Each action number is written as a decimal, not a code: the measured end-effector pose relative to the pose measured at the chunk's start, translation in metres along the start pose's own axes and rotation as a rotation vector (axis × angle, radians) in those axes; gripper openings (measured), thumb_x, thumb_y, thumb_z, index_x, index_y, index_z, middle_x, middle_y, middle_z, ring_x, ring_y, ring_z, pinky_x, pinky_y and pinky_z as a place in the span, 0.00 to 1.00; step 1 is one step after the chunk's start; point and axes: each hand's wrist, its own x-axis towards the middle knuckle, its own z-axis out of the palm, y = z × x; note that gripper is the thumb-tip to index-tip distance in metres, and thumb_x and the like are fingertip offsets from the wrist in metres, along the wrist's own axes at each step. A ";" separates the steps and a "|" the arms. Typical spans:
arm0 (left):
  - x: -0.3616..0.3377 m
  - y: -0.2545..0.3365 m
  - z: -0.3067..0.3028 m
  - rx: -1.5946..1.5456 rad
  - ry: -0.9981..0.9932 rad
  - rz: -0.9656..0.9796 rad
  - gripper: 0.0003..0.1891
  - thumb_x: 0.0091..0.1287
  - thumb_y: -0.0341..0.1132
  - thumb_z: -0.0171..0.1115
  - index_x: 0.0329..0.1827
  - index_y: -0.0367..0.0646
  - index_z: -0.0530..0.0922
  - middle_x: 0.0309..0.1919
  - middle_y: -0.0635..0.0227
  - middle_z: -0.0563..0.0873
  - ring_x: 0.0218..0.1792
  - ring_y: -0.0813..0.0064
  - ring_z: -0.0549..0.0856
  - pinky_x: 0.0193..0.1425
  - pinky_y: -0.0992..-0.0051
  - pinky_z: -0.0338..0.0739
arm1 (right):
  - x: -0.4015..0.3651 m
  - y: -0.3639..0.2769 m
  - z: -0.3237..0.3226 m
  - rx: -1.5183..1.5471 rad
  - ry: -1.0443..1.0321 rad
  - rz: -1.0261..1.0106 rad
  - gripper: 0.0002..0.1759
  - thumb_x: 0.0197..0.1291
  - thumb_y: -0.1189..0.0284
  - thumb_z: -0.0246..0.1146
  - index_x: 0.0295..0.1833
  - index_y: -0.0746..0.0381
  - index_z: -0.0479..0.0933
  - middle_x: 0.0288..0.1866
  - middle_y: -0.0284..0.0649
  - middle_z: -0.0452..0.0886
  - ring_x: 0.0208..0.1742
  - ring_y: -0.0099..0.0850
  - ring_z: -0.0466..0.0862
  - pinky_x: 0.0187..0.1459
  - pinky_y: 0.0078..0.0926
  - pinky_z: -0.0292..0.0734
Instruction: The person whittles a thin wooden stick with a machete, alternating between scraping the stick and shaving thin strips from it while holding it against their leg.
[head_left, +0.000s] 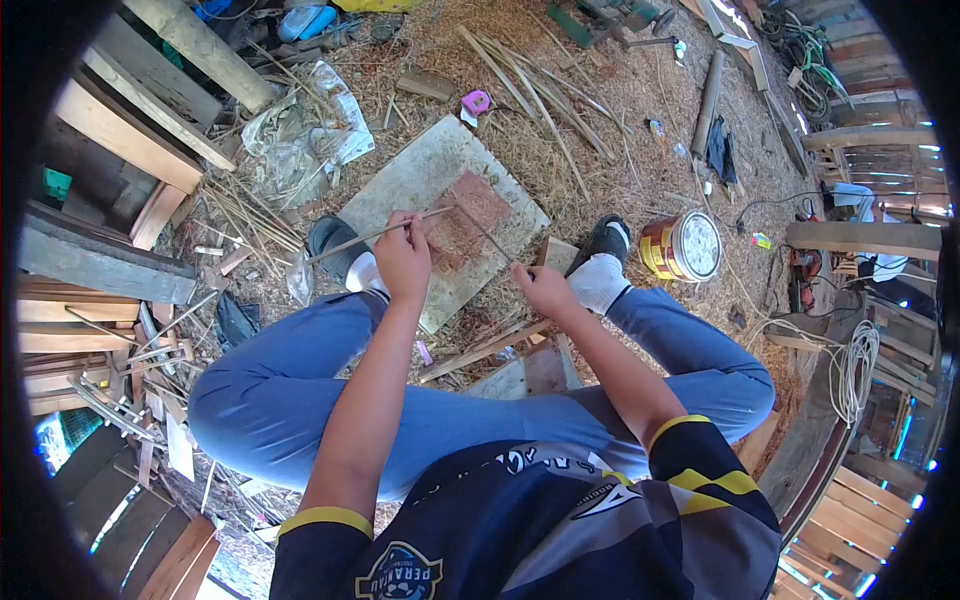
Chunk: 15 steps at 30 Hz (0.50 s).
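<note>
A thin wooden stick [352, 243] slants through the fingers of my left hand [406, 258], its right end over a pale flat slab [385, 196] on the ground. My right hand [546, 290] is closed round the near end of a slim dark rod [488, 238]. The far end of the rod meets the stick's tip in this view, above a flat reddish block [482, 198] lying on the slab. Reddish dust marks the slab around the block. Both hands are between my bent knees, near my shoes.
A pink tape measure [476, 102] lies beyond the slab. To the right stands a paint bucket [682, 247] with a white lid. Long wooden strips [545, 115] and crumpled plastic [300, 135] lie on the shavings. Coiled rope [855, 372] hangs at the right; planks line the left.
</note>
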 end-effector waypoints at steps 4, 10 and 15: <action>0.003 -0.001 0.004 -0.008 0.042 0.048 0.10 0.77 0.36 0.62 0.38 0.40 0.80 0.25 0.55 0.84 0.28 0.51 0.85 0.37 0.56 0.76 | 0.003 -0.004 -0.003 0.024 -0.017 -0.030 0.47 0.73 0.34 0.48 0.52 0.72 0.85 0.49 0.68 0.86 0.57 0.63 0.85 0.62 0.53 0.78; 0.003 0.002 0.002 0.002 0.031 0.047 0.09 0.77 0.36 0.62 0.39 0.41 0.81 0.24 0.56 0.84 0.27 0.51 0.85 0.36 0.56 0.76 | 0.007 0.003 -0.003 0.066 -0.033 0.006 0.47 0.73 0.34 0.48 0.52 0.74 0.85 0.48 0.68 0.86 0.56 0.64 0.86 0.62 0.54 0.78; 0.001 -0.002 0.005 0.032 0.038 0.046 0.09 0.77 0.37 0.62 0.39 0.41 0.80 0.24 0.56 0.84 0.28 0.51 0.85 0.36 0.56 0.76 | 0.001 0.002 -0.003 0.038 -0.018 -0.003 0.46 0.74 0.35 0.47 0.54 0.73 0.85 0.50 0.68 0.86 0.58 0.63 0.85 0.63 0.52 0.78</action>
